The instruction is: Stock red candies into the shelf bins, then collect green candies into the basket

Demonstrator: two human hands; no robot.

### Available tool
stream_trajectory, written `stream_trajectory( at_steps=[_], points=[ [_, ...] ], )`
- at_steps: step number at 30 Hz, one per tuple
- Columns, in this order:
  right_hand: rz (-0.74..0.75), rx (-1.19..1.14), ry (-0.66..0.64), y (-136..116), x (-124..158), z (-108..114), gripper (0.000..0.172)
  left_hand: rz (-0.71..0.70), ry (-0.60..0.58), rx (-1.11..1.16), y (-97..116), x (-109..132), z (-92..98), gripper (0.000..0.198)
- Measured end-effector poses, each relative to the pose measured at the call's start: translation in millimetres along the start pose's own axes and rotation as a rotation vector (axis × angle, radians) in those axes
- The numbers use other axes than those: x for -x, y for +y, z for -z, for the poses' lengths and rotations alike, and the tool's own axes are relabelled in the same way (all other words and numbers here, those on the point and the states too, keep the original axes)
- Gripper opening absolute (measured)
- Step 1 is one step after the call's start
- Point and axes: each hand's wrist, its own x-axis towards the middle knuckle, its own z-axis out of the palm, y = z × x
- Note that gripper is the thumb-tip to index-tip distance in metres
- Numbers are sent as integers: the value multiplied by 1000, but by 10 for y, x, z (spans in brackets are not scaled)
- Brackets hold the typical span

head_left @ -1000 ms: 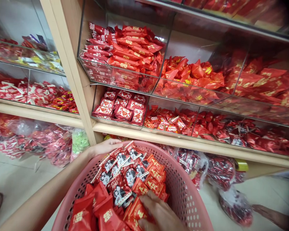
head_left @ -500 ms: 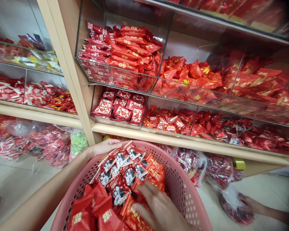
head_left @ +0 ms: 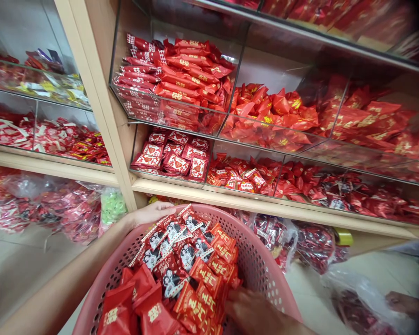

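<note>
A pink basket (head_left: 260, 260) with perforated walls fills the bottom middle of the frame, and the small wrapped packets in hand lie inside it in three clusters: red ones printed with a couple (head_left: 171, 280) from the far rim to the middle, orange-red ones with gold lettering (head_left: 204, 274) along the right of the pile, and larger red packets (head_left: 118, 309) at the bottom left. The left hand (head_left: 152, 214) lies over the rim at the basket's upper left; its fingers touch the rim, but I cannot tell whether the grip is tight or merely resting. The right hand (head_left: 253, 311) is down inside the basket at the lower right of the pile, blurred, with its fingertips out of sight, so whether its grip is empty or closed round a packet cannot be told. Judging by the layout, the work at the basket looks well along: the three kinds already sit grouped, faces mostly up. What seems unfinished is the right side, where bare wall shows beside the orange-red packets and the right hand is busy.
</note>
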Motion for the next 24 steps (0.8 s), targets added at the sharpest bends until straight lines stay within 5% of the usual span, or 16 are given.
stream_trajectory(
  at_steps=[8,16,24],
  points=[
    [-75,-44,2,-111,-76,527,25,13,0,39,2,16,-2,47],
    [-131,52,-332,24,8,139,26,0,-22,26,5,2,5,45],
    [-26,80,-90,0,-8,57,21,-9,-18,0,-19,-3,19,46]
  ],
)
